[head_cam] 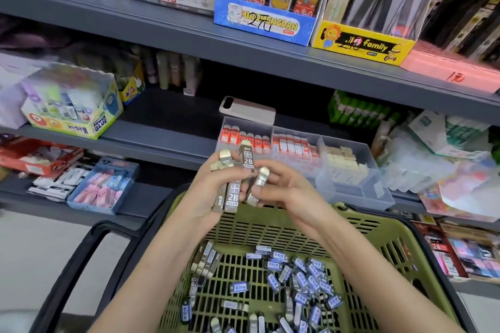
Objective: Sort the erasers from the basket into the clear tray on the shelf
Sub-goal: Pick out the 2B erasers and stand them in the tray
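Above the green basket, my left hand grips several long brown 2B erasers in a bundle. My right hand pinches one more brown eraser beside them. On the basket floor lie many small blue-labelled erasers and a few brown ones. The clear tray stands on the shelf just beyond my hands; its compartments hold red-sleeved erasers and beige erasers.
A white phone-like device lies behind the tray. A glue box sits on the shelf to the left, a blue box of pink erasers on the shelf below. The basket's black handle lies at lower left.
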`<act>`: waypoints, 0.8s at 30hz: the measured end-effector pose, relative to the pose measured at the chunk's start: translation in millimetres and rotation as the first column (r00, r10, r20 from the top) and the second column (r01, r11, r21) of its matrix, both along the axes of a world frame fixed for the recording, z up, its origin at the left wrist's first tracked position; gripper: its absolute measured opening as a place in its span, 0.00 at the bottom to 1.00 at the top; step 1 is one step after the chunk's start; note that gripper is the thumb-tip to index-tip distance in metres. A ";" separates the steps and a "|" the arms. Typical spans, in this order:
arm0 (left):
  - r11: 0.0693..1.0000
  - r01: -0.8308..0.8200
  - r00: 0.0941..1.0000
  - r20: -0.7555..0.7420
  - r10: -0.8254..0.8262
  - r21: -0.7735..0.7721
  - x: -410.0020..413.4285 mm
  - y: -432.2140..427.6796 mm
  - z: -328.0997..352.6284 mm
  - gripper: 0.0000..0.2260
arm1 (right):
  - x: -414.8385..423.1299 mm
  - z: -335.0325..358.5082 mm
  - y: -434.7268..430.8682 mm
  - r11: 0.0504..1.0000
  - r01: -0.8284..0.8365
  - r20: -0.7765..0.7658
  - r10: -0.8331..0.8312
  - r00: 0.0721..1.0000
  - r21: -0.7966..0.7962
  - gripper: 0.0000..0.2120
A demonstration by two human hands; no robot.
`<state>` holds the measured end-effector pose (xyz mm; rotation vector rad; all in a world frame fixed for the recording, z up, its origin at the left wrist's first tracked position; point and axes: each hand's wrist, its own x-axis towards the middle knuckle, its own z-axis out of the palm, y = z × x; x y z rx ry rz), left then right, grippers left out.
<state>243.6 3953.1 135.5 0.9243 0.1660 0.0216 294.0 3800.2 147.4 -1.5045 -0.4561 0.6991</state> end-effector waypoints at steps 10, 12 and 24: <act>0.988 -0.154 0.988 -0.024 0.154 -0.028 10.6 31.5 -1.5 0.11 | 63.1 14.1 14.1 0.724 0.205 0.574 0.308 0.759 -0.658 0.08; 0.989 -0.149 0.989 -0.002 0.149 -0.020 8.1 33.1 -4.4 0.11 | 66.4 15.4 17.2 0.660 0.222 0.585 0.398 0.707 -0.718 0.06; 0.987 -0.160 0.987 -0.008 0.160 -0.033 3.5 32.1 -6.8 0.09 | 73.1 11.7 25.1 0.356 0.569 0.480 0.874 0.079 -0.742 0.22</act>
